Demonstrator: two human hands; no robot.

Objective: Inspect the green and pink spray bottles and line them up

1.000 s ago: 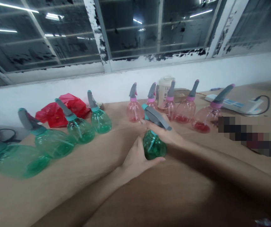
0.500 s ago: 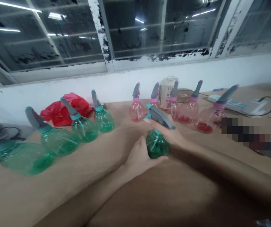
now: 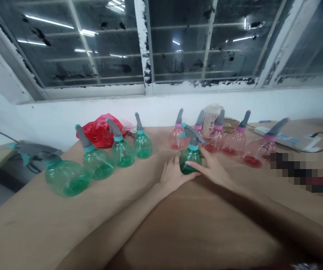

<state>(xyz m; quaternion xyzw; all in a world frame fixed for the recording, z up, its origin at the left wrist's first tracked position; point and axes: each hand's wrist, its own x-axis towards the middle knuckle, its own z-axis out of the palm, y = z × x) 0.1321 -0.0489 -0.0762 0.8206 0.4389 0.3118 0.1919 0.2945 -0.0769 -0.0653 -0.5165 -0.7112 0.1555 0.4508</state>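
A green spray bottle [image 3: 190, 159] with a grey and teal trigger head stands upright between my two hands, dark green liquid inside. My left hand [image 3: 174, 174] is wrapped round its lower left side, thumb across the front. From the right, my right hand [image 3: 213, 167] grips the bottle's body, its thumb on the front. The fingers behind the bottle are partly hidden. To the left stand several more green spray bottles [image 3: 98, 165] in a slanting row. Behind and to the right is a row of pink spray bottles [image 3: 233, 142] with red liquid.
A crumpled red plastic bag [image 3: 102, 131] lies behind the green bottles. A pale canister [image 3: 211, 116] stands among the pink ones. At the right are a white power strip [image 3: 293, 138] with a cable and a pixelated patch. The table's left edge [image 3: 27, 182] shows.
My right hand has moved down from the trigger head to the bottle's body, and the head now shows uncovered. My left hand stays round the bottle. The whole view has shifted.
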